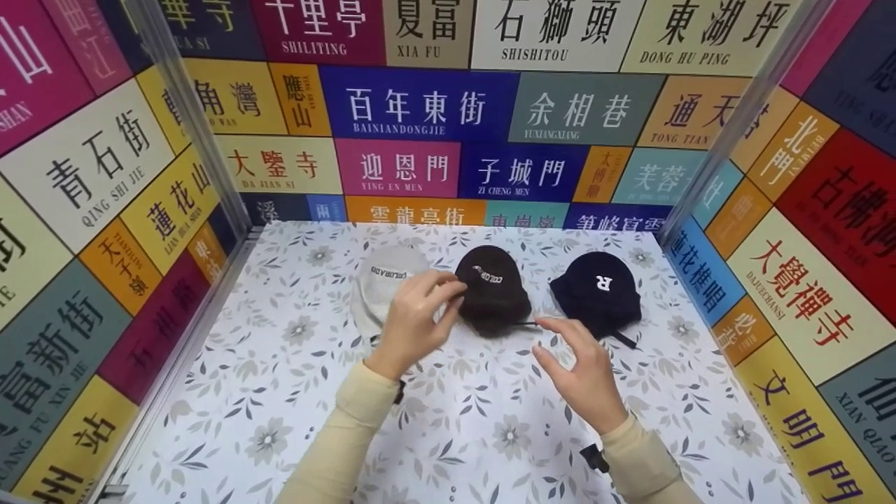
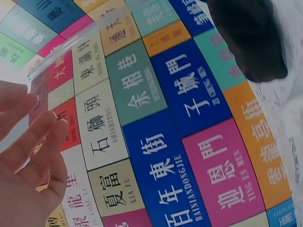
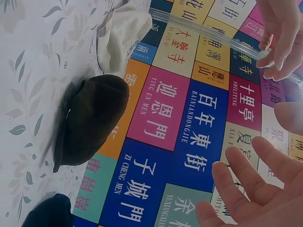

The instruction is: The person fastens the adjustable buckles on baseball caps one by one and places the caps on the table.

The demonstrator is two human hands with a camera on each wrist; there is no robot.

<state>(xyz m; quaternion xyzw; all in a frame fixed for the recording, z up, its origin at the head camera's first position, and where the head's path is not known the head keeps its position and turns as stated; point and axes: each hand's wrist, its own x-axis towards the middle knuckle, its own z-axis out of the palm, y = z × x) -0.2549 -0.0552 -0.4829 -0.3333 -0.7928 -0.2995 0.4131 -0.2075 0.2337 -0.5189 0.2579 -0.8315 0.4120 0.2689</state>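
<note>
Head view: a dark brown, rounded cloth cap (image 1: 493, 294) is set between a whitish cloth cap (image 1: 383, 278) and a navy cloth cap (image 1: 598, 294). The left hand (image 1: 418, 318), loosely curved, and the right hand (image 1: 584, 367), fingers spread, are held empty before it; creasing is probably best avoided by light two-sided support.

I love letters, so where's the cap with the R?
In the head view, the navy R cap sits on the right side of the flowered tabletop, right of the brown cap and beyond the right hand.
</note>
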